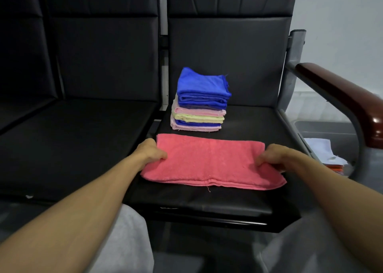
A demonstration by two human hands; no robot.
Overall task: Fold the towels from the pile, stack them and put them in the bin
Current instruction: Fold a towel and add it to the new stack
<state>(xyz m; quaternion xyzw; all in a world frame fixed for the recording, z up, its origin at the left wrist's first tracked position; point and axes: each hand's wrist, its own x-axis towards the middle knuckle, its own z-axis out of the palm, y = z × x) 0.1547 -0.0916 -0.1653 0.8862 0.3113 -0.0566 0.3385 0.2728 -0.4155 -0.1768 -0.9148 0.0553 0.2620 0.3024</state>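
Observation:
A pink towel lies folded in half as a long strip across the front of the black seat. My left hand pinches its left end and my right hand pinches its right end, thumbs on top of the cloth. Behind the towel, toward the seat's back, stands a stack of folded towels in blue, pink and yellow, with a blue one on top.
A second black seat adjoins on the left. A brown armrest on a grey metal frame rises at the right. Beyond it, lower right, a grey bin holds white and orange cloths. My knees in grey trousers are below.

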